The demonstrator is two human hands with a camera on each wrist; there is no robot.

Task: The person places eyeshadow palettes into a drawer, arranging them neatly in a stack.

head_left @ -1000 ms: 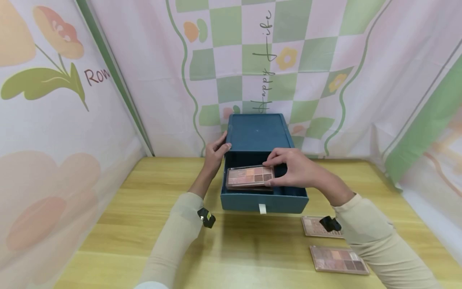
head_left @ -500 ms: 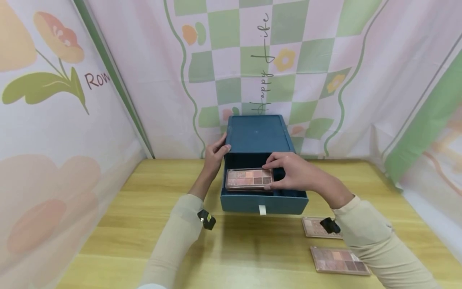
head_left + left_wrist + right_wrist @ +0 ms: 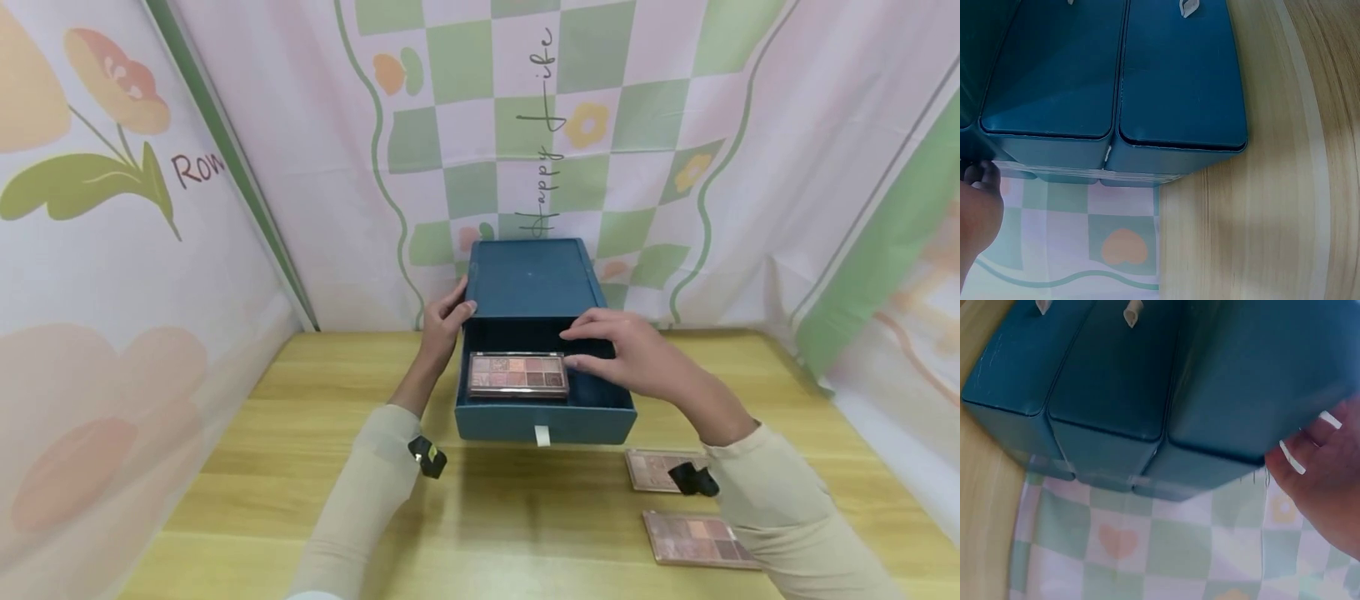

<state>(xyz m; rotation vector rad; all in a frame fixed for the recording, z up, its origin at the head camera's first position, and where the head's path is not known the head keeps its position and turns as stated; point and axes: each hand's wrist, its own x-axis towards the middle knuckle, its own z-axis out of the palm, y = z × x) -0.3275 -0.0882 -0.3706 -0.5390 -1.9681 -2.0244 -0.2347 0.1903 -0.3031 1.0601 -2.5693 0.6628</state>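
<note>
In the head view, a blue drawer unit [image 3: 534, 277] stands at the back of the table with its top drawer [image 3: 501, 423] pulled out. An eyeshadow palette [image 3: 517, 373] lies in the left part of that drawer, its clear lid facing up; what is beneath it is hidden. My right hand [image 3: 637, 350] is over the drawer's right part, thumb and fingers spread, the tips close to the palette's right end. Resting on the unit's left side is my left hand [image 3: 441, 333], its thumb at the top front corner. The right wrist view shows my right hand [image 3: 1329, 469] beside the pulled-out drawer.
Two more eyeshadow palettes, an upper one [image 3: 654, 471] and a lower one [image 3: 690, 537], lie at the table's right, partly behind my right sleeve. Lower drawers [image 3: 1179, 75] with white pull tabs appear in the left wrist view. A patterned curtain [image 3: 495, 125] hangs behind the unit.
The palette has settled from slightly tilted to flat in the drawer. My right hand has let go of it and drawn slightly right. My left hand keeps its place.
</note>
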